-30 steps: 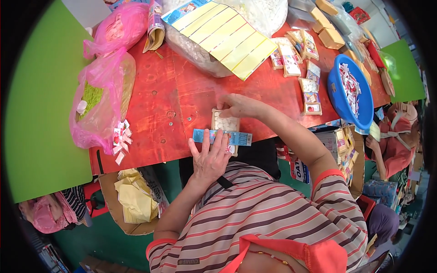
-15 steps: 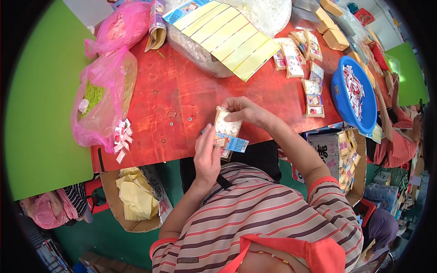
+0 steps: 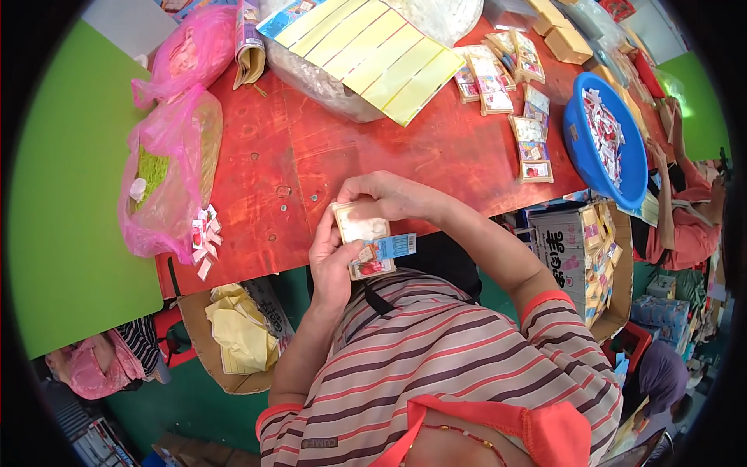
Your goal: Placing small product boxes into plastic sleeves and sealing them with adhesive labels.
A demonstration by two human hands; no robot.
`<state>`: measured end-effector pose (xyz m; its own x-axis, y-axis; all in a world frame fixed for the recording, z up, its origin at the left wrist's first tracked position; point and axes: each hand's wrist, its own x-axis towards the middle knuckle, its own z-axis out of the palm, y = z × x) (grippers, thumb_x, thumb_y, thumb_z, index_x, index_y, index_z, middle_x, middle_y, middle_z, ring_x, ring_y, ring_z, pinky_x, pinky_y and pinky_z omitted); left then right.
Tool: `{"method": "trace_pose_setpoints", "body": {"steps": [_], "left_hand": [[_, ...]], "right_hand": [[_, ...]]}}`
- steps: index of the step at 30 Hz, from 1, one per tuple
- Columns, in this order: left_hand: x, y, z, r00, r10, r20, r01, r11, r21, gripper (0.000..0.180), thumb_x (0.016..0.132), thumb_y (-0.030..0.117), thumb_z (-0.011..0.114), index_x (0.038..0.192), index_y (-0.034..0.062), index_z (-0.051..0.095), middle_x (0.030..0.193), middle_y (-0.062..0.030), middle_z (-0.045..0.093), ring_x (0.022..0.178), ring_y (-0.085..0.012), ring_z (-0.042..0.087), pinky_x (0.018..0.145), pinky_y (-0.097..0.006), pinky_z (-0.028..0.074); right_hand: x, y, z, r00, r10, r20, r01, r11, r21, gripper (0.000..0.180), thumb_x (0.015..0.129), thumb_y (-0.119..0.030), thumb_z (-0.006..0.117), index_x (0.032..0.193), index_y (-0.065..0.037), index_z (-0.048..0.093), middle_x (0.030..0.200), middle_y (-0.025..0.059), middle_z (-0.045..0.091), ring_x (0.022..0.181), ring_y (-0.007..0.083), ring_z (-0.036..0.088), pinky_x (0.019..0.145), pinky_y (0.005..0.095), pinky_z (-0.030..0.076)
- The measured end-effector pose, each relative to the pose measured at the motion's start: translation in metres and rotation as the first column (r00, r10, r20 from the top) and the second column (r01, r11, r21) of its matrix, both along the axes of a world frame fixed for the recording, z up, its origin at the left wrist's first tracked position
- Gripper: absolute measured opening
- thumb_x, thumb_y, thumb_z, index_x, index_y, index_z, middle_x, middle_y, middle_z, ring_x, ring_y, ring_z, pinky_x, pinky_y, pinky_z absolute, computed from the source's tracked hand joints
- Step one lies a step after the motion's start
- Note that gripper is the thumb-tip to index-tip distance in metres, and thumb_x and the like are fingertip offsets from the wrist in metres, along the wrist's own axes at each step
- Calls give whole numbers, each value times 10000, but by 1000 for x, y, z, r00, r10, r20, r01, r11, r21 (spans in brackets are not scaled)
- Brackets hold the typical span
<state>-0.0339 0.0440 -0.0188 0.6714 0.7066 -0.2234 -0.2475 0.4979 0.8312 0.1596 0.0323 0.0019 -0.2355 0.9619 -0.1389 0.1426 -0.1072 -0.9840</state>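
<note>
at table edge — left hand | right hand | both clamped on card packet

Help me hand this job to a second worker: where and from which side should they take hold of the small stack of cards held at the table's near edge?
Probably by the printed card end jutting right of the left hand, coming from the right. The left hand wraps the small card stack from the left and the right hand covers its top, so only that end is free.
</note>
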Motion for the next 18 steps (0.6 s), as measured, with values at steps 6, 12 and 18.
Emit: {"method": "trace_pose_setpoints", "body": {"steps": [6,12,18], "left_hand": [[-8,6,7,971,202,126,-202,979,-14,615,813,-90,526,1401,-29,357,1263,-145,572,1155,-209,569,1006,-361,439],[-15,16,-9,964,147,223,-133,988,-79,525,797,-82,549,1309,3,467,1253,-124,576,1143,-226,577,1008,-386,436],[-14,21,-15,812,-191,551,212,977,26,154,823,65,618,976,70,600,837,-94,653,840,-299,661,1010,-542,363]], "right_hand": [[19,-46,24,954,-269,136,248,957,150,371,861,-208,677,1154,-4,574,1030,85,610,991,177,567,891,333,442],[3,-77,-2,964,-263,-49,265,964,35,101,888,-98,640,907,-9,596,880,49,588,845,145,579,769,278,463],[-8,-72,17,977,-193,92,139,901,412,103,869,-143,652,857,-48,615,825,52,583,808,229,593,788,352,436]]}}
